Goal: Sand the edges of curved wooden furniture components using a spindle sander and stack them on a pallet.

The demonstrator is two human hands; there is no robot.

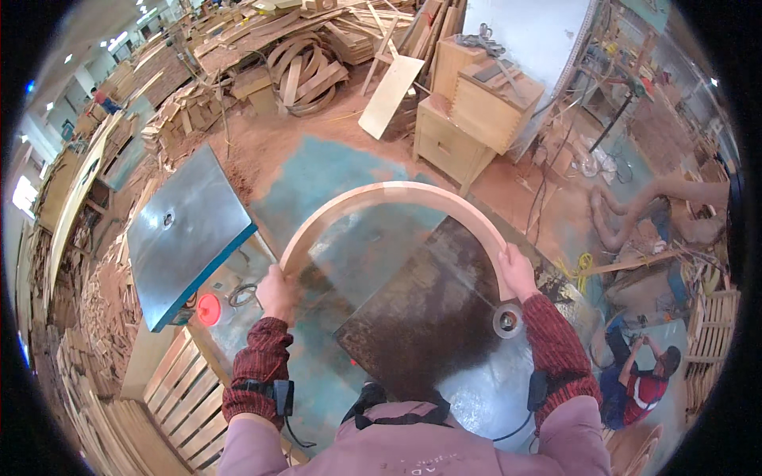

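A pale curved wooden arch [386, 193], bent like a half hoop, spans between my two hands. My left hand [275, 293] is closed around its left end. At the other end, my right hand [518, 272] grips the wood with the fingers wrapped over it. Below the arch lies a dark, worn metal machine table [413, 317]. Close under my right hand, a round metal piece with a hollow centre [508, 320] sits at the table's right side. Whether the arch touches the table, I cannot tell.
A tilted steel machine top with a blue edge [186, 230] stands at left, beside a red round part [208, 309]. Ahead are a wooden cabinet [452, 143] and piled curved offcuts [305, 75]. A person in a red vest [643, 389] crouches at lower right, below a thick hose [611, 218].
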